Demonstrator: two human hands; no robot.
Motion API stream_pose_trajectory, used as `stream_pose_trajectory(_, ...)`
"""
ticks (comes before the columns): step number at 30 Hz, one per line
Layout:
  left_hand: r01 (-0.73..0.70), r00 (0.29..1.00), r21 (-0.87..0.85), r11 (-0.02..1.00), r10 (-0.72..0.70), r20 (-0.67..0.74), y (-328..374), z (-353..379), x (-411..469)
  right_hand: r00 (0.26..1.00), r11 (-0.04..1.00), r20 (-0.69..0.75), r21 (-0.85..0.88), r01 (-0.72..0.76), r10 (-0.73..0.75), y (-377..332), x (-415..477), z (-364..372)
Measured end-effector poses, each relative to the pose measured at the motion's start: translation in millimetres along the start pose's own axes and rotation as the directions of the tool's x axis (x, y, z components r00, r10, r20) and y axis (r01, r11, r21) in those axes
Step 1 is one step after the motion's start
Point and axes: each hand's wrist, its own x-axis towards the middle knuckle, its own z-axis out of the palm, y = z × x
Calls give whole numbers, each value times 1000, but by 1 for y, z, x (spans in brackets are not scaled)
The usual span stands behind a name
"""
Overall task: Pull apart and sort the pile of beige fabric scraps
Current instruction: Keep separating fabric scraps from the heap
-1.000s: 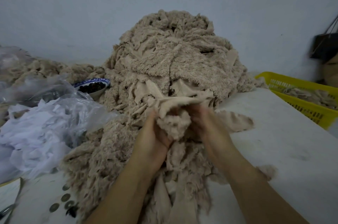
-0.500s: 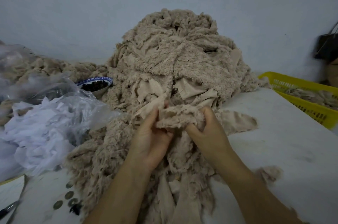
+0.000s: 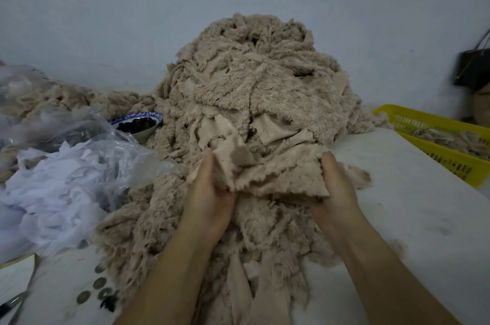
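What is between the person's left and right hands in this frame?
In the head view, a beige fabric scrap spans the gap: the left hand grips one end, the right hand the other, over the near part of the pile.

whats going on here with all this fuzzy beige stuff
A person is working through a big pile of beige fabric scraps on a white table. The left hand and right hand each grip one end of a single scrap at the front of the pile, holding it spread between them. A yellow basket at the right holds a few scraps.
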Motion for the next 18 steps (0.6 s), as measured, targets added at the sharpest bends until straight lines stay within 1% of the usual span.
stream_pose_trajectory(1,2,1000,336,942,1,-7,-1,4,-3,1000,1000,-5,-19,-7,7,1,1,1)
stream_pose_trajectory(2,11,999,639,769,16,-35,-4,6,-7,1000,998,-23,-64,-14,12,2,2,1)
stream_pose_trajectory(3,-2,999,827,562,43,-26,-7,10,-11,999,995,-43,-96,-19,15,2,3,2)
stream_pose_trajectory(4,-23,999,903,429,41,6,-12,12,-13,999,994,-45,-109,-21,17,2,3,3)
stream_pose_trajectory(5,-41,999,916,399,34,30,-16,12,-14,999,994,-39,-103,-27,23,3,2,4)
stream_pose_trajectory(6,-69,997,901,428,50,52,-20,11,-14,999,994,-23,-104,-31,29,3,2,4)
stream_pose_trajectory(8,-94,993,834,544,112,39,-23,6,-11,999,992,7,-113,-50,51,4,1,2)
stream_pose_trajectory(9,-93,993,788,608,110,32,-21,5,-10,997,994,25,-79,-74,77,3,-1,1)
stream_pose_trajectory(11,-94,996,652,752,67,66,-18,5,-12,984,984,50,42,-171,168,3,0,-2)
stream_pose_trajectory(12,-93,994,565,820,39,106,-16,6,-12,978,975,33,71,-209,207,1,0,-3)
stream_pose_trajectory(13,-75,990,483,873,7,141,-14,8,-13,976,974,-1,62,-219,220,-1,0,-1)
stream_pose_trajectory(14,-49,986,401,915,-20,166,-12,9,-13,979,980,-38,21,-199,199,-2,2,-2)
stream_pose_trajectory(15,-13,981,306,952,-47,186,-9,9,-13,983,984,-45,-12,-179,178,-3,3,-1)
stream_pose_trajectory(16,17,978,207,978,-59,199,-7,8,-12,986,986,-9,-15,-169,168,-4,4,-2)
stream_pose_trajectory(18,55,979,42,998,-62,195,1,6,-10,976,982,127,49,-183,176,-6,3,-2)
